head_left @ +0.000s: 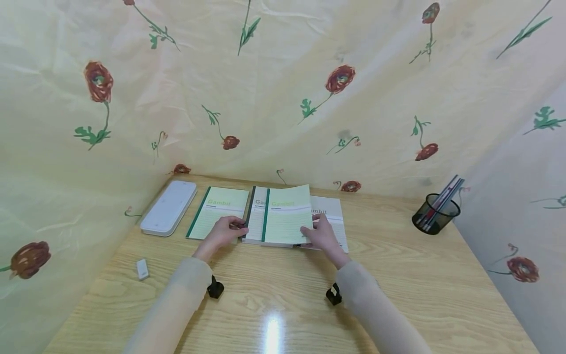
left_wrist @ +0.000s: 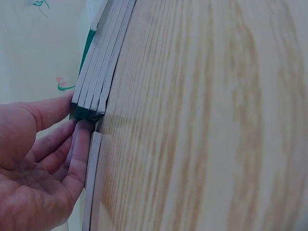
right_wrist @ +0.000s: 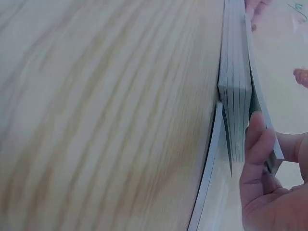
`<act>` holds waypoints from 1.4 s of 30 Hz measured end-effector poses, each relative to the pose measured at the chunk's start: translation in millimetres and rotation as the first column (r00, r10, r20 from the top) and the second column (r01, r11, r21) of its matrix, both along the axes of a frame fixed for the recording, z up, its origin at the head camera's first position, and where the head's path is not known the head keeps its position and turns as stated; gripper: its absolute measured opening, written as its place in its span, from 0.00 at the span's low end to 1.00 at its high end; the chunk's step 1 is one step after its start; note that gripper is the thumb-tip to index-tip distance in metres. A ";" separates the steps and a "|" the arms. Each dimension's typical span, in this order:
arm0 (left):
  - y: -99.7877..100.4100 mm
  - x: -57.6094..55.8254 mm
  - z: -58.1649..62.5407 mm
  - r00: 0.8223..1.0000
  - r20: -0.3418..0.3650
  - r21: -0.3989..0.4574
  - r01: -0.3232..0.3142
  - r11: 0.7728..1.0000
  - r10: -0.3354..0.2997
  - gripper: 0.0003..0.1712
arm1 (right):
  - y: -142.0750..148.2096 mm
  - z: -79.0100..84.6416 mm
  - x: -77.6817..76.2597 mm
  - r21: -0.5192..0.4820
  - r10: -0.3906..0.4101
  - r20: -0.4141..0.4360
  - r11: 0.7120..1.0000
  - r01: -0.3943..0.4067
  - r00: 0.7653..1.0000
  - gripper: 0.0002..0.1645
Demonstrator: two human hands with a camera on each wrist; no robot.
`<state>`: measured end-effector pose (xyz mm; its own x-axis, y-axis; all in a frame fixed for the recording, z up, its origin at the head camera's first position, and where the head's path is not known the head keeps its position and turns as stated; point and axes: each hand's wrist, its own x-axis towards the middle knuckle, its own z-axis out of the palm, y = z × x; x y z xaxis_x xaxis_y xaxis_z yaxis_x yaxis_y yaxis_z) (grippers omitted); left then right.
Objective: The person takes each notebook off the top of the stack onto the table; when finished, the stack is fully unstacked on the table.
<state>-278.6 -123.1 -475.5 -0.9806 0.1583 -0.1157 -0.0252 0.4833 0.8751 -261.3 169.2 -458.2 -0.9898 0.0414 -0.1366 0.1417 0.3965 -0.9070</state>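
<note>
A stack of notebooks [left_wrist: 98,62] lies at the middle of the table, with a grey-covered notebook [head_left: 254,223] near its top. Over it sits a light green notebook [head_left: 288,221] with a dark green spine, shifted right and raised at its right side. My right hand [head_left: 324,233] pinches that green notebook's right edge between thumb and fingers. At the stack's left edge, my left hand [head_left: 224,231] holds the spines, thumb at the top and curled fingers against the side. Another green notebook [head_left: 221,209] lies left of the stack, and a grey notebook [head_left: 335,223] lies partly hidden at right.
A white flat case [head_left: 169,207] lies at the table's left edge, with a small white eraser-like block [head_left: 142,269] nearer. At right stands a black mesh pen holder [head_left: 435,215] with several pens or pencils. Flowered cloth [head_left: 283,98] hangs behind the table [head_left: 274,290].
</note>
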 end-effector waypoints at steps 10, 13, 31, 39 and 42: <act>-1.5 -1.0 1.3 1.000 -0.003 -0.010 -0.005 1.000 0.005 0.19 | 35.2 10.5 0.1 -0.034 -0.010 -0.044 0.999 0.009 0.999 0.31; -1.7 -1.3 1.3 1.000 -0.002 -0.012 -0.006 1.000 0.006 0.19 | 48.5 14.1 2.0 -0.041 -0.019 -0.054 0.999 0.017 0.998 0.32; -1.6 1.9 -1.8 1.000 0.003 -0.017 -0.001 1.000 0.001 0.20 | 145.9 14.5 21.3 -0.074 -0.068 -0.056 0.995 0.064 0.996 0.37; -1.7 -0.5 -1.7 1.000 -0.020 -0.016 0.013 1.000 -0.014 0.20 | 182.9 5.7 36.4 -0.035 -0.099 -0.011 0.994 0.099 0.995 0.39; -1.7 -0.9 -0.8 1.000 -0.014 -0.019 0.009 1.000 -0.009 0.20 | 194.5 2.0 42.3 -0.023 -0.108 0.018 0.994 0.108 0.994 0.40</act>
